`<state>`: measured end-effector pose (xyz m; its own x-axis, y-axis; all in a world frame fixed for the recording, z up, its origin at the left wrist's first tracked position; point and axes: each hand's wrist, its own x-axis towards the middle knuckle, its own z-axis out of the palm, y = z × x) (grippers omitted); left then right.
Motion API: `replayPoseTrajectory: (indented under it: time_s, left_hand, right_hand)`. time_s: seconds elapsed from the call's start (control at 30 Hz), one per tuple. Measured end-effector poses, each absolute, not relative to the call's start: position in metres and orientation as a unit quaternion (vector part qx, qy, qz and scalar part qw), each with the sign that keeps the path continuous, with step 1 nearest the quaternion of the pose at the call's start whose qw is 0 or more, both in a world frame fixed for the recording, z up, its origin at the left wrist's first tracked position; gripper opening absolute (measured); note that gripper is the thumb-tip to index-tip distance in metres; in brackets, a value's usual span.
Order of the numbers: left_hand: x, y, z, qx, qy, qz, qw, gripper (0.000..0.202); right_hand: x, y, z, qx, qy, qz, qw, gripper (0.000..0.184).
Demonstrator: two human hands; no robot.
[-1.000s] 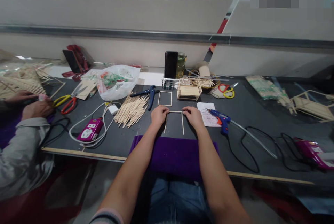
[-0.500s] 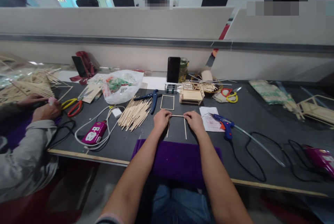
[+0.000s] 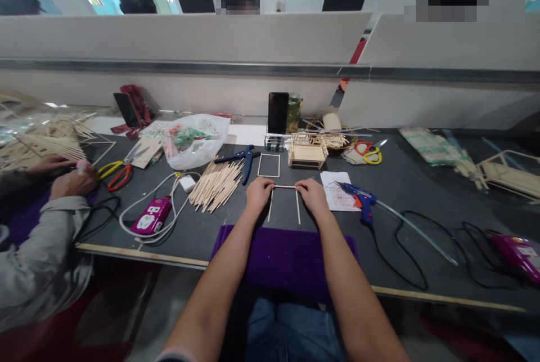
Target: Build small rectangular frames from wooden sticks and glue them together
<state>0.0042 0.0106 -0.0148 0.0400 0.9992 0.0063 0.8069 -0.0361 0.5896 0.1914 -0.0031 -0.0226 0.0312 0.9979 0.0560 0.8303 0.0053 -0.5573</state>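
My left hand [image 3: 259, 194] pinches the left end of a short thin wooden stick [image 3: 284, 186] lying crosswise on the dark table. At its right end, my right hand [image 3: 313, 195] is closed on the same stick. Two more sticks, a left one [image 3: 270, 208] and a right one [image 3: 298, 209], run from its ends toward me, making a three-sided shape; whether the corners are joined cannot be seen under my fingers. Just beyond my hands lies a rectangular stick frame [image 3: 269, 176]. A small wooden stick model [image 3: 307, 155] stands behind my right hand.
Left of my hands are a pile of sticks [image 3: 216, 186], a blue cutter [image 3: 248, 164] and a plastic bag [image 3: 196, 142]. A blue glue gun [image 3: 359, 194] rests partly on paper [image 3: 335, 184] at right. A purple cloth [image 3: 287, 260] covers the near edge. A co-worker's hand [image 3: 73, 183] works far left.
The view has shifted very slightly. Both hands keep their hold on the crosswise stick, and the sticks lie as before.
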Motion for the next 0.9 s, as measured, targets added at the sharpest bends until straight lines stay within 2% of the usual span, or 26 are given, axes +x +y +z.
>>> replayPoseTrajectory:
  time_s: [0.9]
  left_hand:
    - [0.0027, 0.0128, -0.0205, 0.689, 0.647, 0.242, 0.219, 0.015]
  right_hand:
    - [0.1957, -0.0011, -0.0284, -0.660, -0.677, 0.191, 0.262, 0.018]
